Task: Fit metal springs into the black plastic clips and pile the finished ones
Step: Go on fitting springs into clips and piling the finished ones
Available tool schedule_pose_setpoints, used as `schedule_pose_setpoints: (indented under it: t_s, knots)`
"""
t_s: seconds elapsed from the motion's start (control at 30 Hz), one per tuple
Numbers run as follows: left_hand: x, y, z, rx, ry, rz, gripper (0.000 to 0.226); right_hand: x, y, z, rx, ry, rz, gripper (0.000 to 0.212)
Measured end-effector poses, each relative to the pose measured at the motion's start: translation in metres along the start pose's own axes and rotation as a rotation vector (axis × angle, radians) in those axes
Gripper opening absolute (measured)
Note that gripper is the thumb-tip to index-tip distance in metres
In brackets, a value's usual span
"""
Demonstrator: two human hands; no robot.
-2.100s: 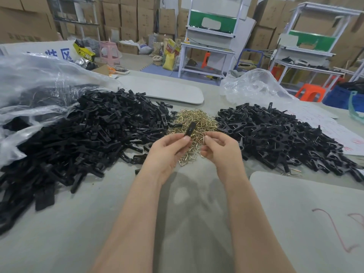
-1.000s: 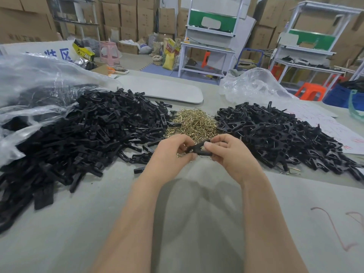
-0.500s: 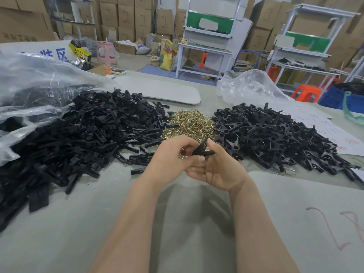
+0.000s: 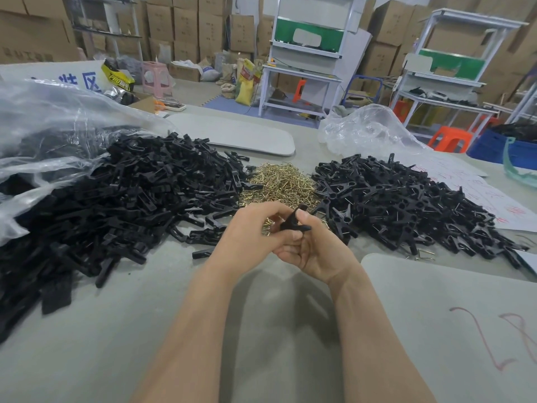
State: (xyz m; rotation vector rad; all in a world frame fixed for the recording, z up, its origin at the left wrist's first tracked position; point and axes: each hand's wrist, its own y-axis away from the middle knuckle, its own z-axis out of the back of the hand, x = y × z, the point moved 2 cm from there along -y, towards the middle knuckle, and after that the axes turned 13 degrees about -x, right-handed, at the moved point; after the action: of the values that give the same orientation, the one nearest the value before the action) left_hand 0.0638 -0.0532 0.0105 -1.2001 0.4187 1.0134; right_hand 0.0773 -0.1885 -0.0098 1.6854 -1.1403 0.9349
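A black plastic clip (image 4: 293, 222) sits between both hands above the table, in front of the heap of brass springs (image 4: 280, 184). My left hand (image 4: 252, 231) grips it from the left with curled fingers. My right hand (image 4: 316, 251) holds it from the right, palm turned up, thumb on the clip's upper end. Whether a spring is in the clip cannot be made out. A large pile of loose black clip parts (image 4: 122, 199) lies on the left. A pile of black clips with metal springs (image 4: 401, 205) lies on the right.
A clear plastic bag (image 4: 43, 129) covers the far left of the grey table (image 4: 145, 330). Another crumpled bag (image 4: 369, 132) lies behind the right pile. Grey boards (image 4: 241, 135) (image 4: 453, 315) lie at the back and near right. Shelves, stools and cardboard boxes stand beyond.
My left hand held one clip piece up alone; both hands then came together on the clip. My right hand has turned palm up under it, and the clip now stands more upright.
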Motion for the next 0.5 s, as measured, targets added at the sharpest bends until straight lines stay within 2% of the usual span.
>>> schedule_pose_setpoints:
  t_s: [0.23,0.33,0.43,0.47,0.5]
  knots:
    - [0.002,0.001,0.000,0.019,0.066,0.064,0.024,-0.004,-0.004,0.001,0.023,0.019,0.024,0.041]
    - [0.003,0.001,-0.001,0.016,0.104,0.104,0.022,-0.005,-0.005,0.003,-0.003,0.030,-0.034,0.051]
    - [0.008,0.000,0.001,-0.002,0.014,0.125,0.019,0.006,-0.004,0.011,-0.092,0.149,-0.029,0.068]
    - [0.010,0.000,0.000,0.023,-0.050,0.130,0.017,0.010,-0.003,0.015,-0.121,0.215,0.015,0.065]
    - [0.011,0.000,-0.002,0.066,-0.120,0.132,0.015,0.014,-0.002,0.017,-0.135,0.314,0.069,0.053]
